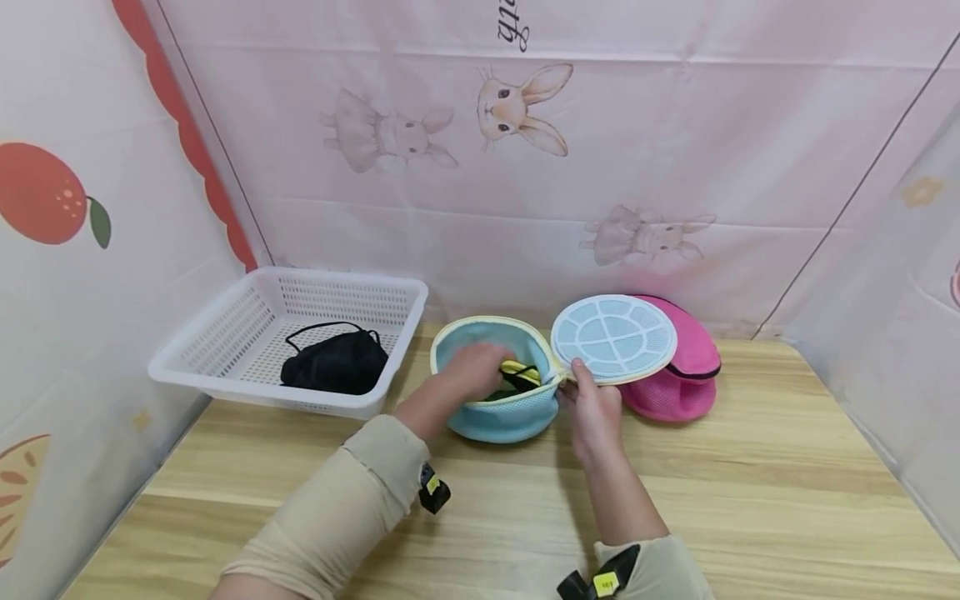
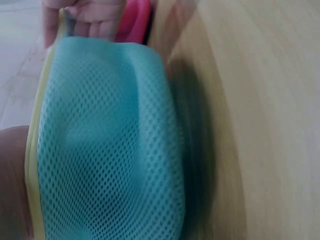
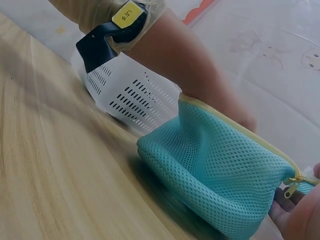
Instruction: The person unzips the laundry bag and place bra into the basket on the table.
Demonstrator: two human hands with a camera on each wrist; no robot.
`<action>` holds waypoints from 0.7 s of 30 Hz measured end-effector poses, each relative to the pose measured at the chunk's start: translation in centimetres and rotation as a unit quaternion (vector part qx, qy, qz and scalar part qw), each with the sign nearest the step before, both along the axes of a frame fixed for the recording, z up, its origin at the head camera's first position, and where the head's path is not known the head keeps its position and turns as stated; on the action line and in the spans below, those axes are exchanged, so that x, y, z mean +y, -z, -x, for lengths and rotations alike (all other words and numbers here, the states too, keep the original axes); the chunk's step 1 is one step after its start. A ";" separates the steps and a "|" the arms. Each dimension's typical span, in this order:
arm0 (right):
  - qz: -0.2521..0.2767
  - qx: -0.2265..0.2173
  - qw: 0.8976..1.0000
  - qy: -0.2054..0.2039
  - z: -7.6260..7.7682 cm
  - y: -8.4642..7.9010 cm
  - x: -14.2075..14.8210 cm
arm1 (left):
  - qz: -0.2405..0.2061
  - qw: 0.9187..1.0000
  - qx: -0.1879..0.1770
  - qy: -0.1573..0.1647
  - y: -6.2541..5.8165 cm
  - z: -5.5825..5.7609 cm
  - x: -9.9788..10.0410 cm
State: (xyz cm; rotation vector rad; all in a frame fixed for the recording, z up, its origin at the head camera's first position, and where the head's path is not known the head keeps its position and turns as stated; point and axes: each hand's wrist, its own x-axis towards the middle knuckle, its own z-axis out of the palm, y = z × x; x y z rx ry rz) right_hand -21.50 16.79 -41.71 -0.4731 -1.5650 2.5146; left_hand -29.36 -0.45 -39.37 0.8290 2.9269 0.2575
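Observation:
A light-blue mesh laundry bag [image 1: 502, 421] with yellow trim stands on the table, its round lid [image 1: 613, 337] folded out to the right. My left hand [image 1: 480, 369] reaches over the rim into the bag. Its fingers are hidden, so whether they hold anything does not show. Beside that hand, inside the bag, lies a yellow-and-black item [image 1: 520, 375] of unclear kind. My right hand [image 1: 594, 412] pinches the bag's edge where lid and body join, thumb on top. A zipper pull [image 3: 290, 191] hangs near the right fingers in the right wrist view.
At the left, a white perforated plastic basket [image 1: 386, 400] contains a black drawstring pouch [image 1: 333, 364]. A pink mesh bag [image 1: 675, 400] sits behind the blue lid at the right. Printed cloth walls [image 1: 450, 217] enclose the wooden table [image 1: 772, 467].

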 end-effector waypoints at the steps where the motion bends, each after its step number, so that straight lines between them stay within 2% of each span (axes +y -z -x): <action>1: 0.000 -0.001 1.000 0.002 0.0 0.0 0.0 | -0.013 1.000 0.003 -0.006 -0.1 0.1 -0.2; 5: 0.000 0.002 1.000 0.007 0.0 0.0 0.1 | -0.060 0.997 0.023 -0.036 -0.9 0.5 -1.1; 9: 0.006 0.012 1.000 0.005 0.0 -0.1 0.1 | -0.146 0.987 0.026 -0.067 -1.8 0.9 -1.8; 11: 0.009 0.016 1.000 0.004 0.0 -0.1 0.1 | -0.196 0.978 0.018 -0.075 -2.3 1.0 -2.1; 15: 0.010 0.018 1.000 0.007 0.0 -0.1 0.1 | -0.296 0.953 -0.017 -0.060 -3.4 0.9 -2.6; 19: 0.010 0.018 1.000 0.004 -0.1 -0.1 0.2 | -0.371 0.926 -0.050 -0.054 -4.6 0.5 -3.3; 21: 0.010 0.018 1.000 0.004 -0.1 -0.1 0.2 | -0.396 0.915 -0.054 -0.051 -5.4 0.2 -3.5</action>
